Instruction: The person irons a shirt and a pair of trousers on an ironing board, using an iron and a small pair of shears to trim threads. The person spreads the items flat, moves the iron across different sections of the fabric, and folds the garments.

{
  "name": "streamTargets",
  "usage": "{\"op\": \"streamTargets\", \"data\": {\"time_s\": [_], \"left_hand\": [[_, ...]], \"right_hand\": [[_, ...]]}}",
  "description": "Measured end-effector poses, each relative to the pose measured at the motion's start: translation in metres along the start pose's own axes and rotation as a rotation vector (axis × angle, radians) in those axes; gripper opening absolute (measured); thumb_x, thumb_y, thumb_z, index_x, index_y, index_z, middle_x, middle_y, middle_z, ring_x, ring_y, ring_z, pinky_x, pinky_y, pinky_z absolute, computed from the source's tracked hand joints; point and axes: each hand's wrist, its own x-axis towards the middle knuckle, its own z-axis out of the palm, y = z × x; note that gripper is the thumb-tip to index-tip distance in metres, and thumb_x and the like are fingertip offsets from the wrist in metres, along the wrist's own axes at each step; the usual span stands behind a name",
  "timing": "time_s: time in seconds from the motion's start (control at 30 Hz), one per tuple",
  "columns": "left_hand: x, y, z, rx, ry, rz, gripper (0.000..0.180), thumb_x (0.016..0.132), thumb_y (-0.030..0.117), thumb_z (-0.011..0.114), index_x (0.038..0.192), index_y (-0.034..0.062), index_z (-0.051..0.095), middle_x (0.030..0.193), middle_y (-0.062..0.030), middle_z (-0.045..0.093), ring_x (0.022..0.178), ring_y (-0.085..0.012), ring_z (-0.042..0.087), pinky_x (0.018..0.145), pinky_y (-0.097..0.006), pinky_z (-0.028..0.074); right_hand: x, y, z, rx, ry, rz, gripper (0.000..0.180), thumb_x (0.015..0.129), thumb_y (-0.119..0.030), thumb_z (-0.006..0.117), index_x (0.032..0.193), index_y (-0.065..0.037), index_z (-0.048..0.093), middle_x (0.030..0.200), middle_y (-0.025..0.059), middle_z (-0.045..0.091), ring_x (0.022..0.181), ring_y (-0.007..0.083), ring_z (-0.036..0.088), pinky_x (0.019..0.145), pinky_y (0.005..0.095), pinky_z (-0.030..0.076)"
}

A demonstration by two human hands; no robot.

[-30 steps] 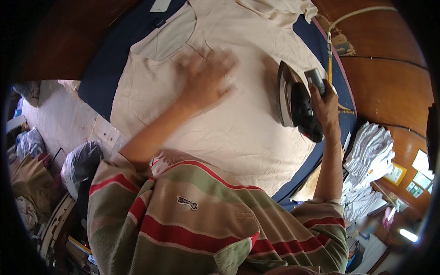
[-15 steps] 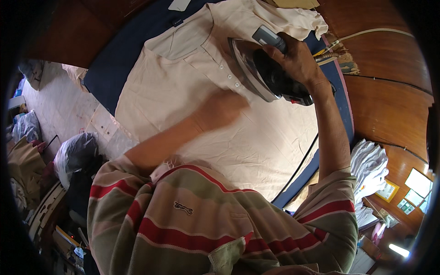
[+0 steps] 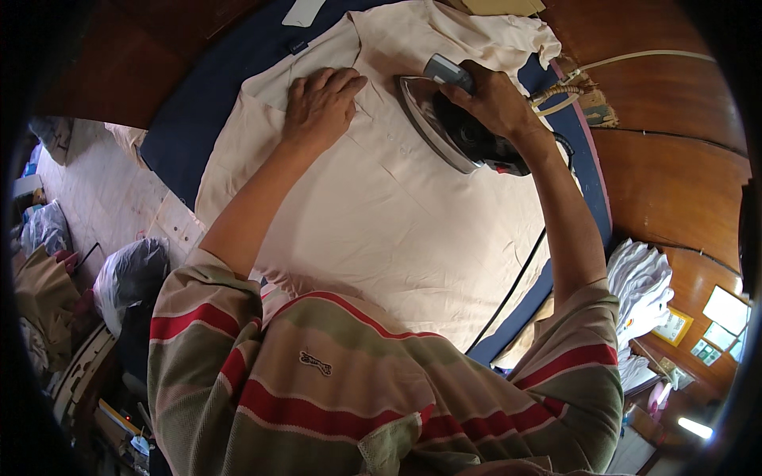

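A cream short-sleeved shirt (image 3: 381, 230) lies spread on a dark blue board cover (image 3: 186, 127), its neck opening toward the far side. My left hand (image 3: 321, 109) rests on the shirt beside the neck opening, palm down with the fingers stretched out. To the right, my right hand (image 3: 496, 101) is wrapped round the handle of a black electric iron (image 3: 464, 131). The iron is on or just over the right part of the shirt, its metal edge facing left; contact underneath cannot be made out. Faint creases run across the shirt front.
A pale cable (image 3: 635, 54) runs along the wooden panel (image 3: 675, 95) at right. Folded white clothes (image 3: 639, 282) are stacked at lower right. Bagged items (image 3: 131, 274) lie at left by the tiled floor (image 3: 111, 182). A white card (image 3: 304, 11) sits at the far edge.
My left hand has moved from the shirt's middle up to the neck opening and flattened there. The iron has shifted slightly left and away. The placket buttons no longer show clearly.
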Motion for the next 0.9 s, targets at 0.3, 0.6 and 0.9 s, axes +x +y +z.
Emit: {"op": "streamTargets", "data": {"time_s": [0.3,0.6,0.9], "left_hand": [[0.003,-0.018,0.005,-0.144,0.07,0.025,0.047,0.08,0.015,0.052,0.126,0.0137,0.044,0.119,-0.0019,0.054,0.116,-0.0178,0.044,0.096,-0.038,0.029],[0.002,-0.021,0.003,-0.216,0.078,0.037,0.047,0.08,0.013,0.052,0.126,0.0134,0.044,0.116,-0.0036,0.055,0.115,-0.018,0.045,0.094,-0.039,0.03],[0.016,-0.016,-0.008,-0.128,-0.161,0.219,0.035,0.083,0.014,0.051,0.118,0.0181,0.054,0.123,0.0014,0.05,0.116,-0.0177,0.042,0.098,-0.038,0.027]], "right_hand": [[0.015,-0.027,0.01,-0.032,-0.076,-0.132,0.042,0.082,-0.037,0.06,0.1,0.001,0.059,0.078,0.019,0.064,0.073,0.0303,0.064,0.07,0.0348,0.049],[0.01,-0.015,0.014,0.013,-0.049,-0.169,0.04,0.081,-0.037,0.059,0.094,0.0,0.059,0.071,0.019,0.061,0.065,0.0321,0.06,0.064,0.0368,0.047],[-0.013,-0.007,0.0,0.096,-0.139,-0.08,0.039,0.079,-0.034,0.062,0.097,0.0,0.058,0.075,0.0186,0.063,0.07,0.0292,0.064,0.066,0.0352,0.048]]}}
